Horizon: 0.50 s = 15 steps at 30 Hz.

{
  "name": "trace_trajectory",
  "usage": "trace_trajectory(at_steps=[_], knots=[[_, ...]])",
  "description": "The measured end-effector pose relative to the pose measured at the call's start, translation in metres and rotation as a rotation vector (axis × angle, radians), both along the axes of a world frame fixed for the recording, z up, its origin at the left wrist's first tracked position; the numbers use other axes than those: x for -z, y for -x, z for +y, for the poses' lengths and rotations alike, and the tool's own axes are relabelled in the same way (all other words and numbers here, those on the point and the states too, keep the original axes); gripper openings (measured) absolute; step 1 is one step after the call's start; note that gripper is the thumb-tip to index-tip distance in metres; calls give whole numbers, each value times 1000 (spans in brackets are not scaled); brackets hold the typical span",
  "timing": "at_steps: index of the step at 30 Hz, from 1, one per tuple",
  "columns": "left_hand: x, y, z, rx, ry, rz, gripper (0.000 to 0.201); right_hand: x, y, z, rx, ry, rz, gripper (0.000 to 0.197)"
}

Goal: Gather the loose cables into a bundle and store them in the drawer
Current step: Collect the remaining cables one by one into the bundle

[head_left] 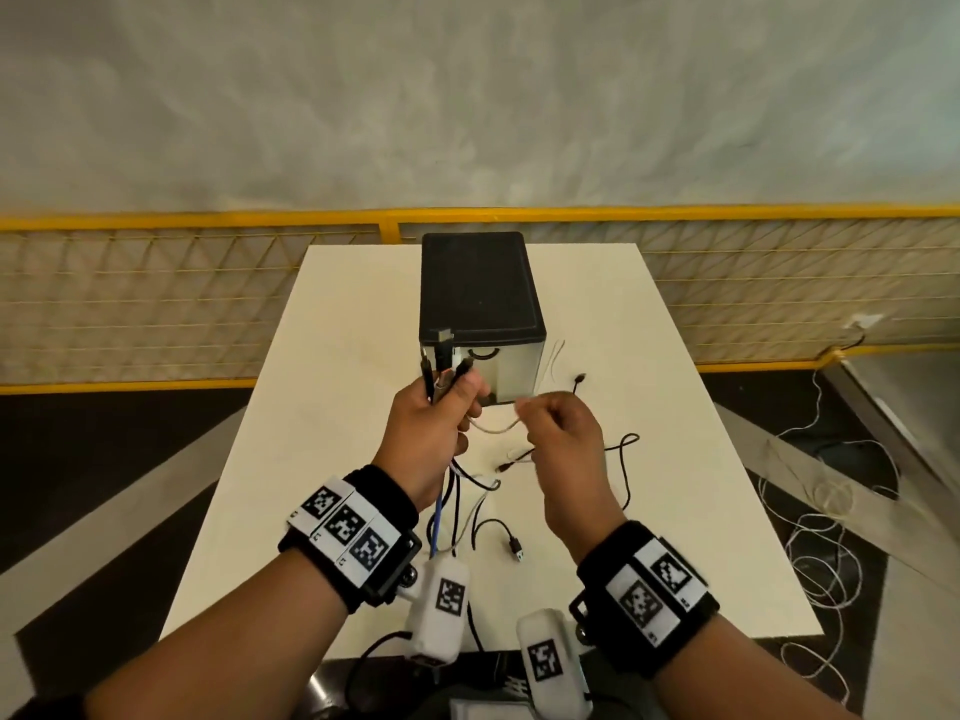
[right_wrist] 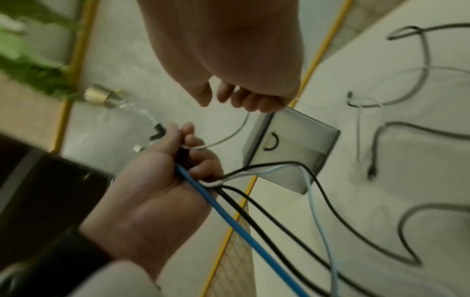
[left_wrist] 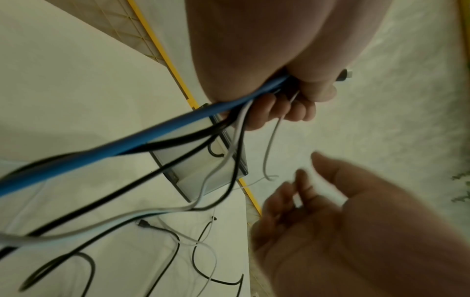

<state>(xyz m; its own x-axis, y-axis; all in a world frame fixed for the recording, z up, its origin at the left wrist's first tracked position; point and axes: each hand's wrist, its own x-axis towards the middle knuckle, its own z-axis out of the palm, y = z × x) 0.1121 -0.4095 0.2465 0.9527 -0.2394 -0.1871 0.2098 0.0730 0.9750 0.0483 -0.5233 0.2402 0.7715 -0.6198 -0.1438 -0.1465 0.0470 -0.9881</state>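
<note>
Above matte table (head_left: 363, 314), hands: left (head_left: 434, 433) round smooth cables (right_wrist: 254, 227) (blue, black), right (head_left: 563, 444) pinching thin grey wire (head_left: 493, 430).

a white rectangular table (head_left: 363, 324) is standing in front of a yellow-framed wire mesh fence (head_left: 156, 288). a pale mottled wall (head_left: 467, 96) is rising behind it. thin white cords (head_left: 831, 553) are lying in loose coils on the dark floor (head_left: 78, 459) to the right.

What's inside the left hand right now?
The left hand grips a bundle of cables: one blue, some black, some white. Plugs poke out above; the fingers hide how many cables.
</note>
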Motion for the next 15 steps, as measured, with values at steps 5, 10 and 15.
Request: trace_trajectory(at_steps=[5, 10, 15], knots=[[-3, 11, 12, 39, -81, -115, 26, 16, 1, 12, -207, -544, 276, 37], [-4, 29, 33, 98, 140, 16, 28, 9, -10, 9, -101, -737, 214, 21], [8, 26, 103, 144, 8, 159, 23, 14, -13, -30, 90, -1018, 95, 38]])
